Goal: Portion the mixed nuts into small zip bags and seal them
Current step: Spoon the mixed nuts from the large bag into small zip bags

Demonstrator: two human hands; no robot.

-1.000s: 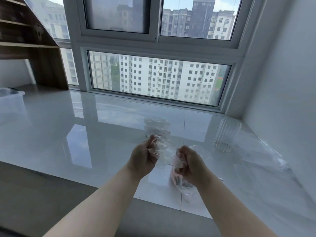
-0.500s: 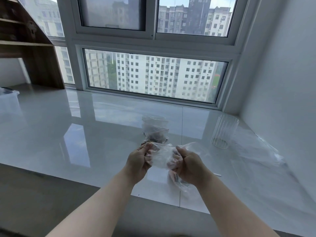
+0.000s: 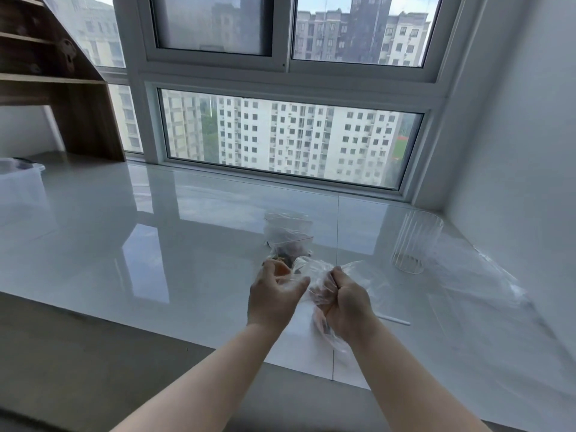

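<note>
Above the glossy white table (image 3: 156,244), the right hand (image 3: 349,302) is clenching a crumpled clear zip bag (image 3: 314,275), while the left hand (image 3: 274,294) is pinching its other edge between thumb and fingers. A second zip bag holding nuts (image 3: 288,236) is lying just beyond the hands, and a ribbed glass (image 3: 416,241) is standing off to the right.

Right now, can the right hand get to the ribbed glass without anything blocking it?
Probably not at once: the right hand grips a clear plastic bag. The way to the ribbed glass looks free, with only bare counter between, but the hand must first let go.
</note>
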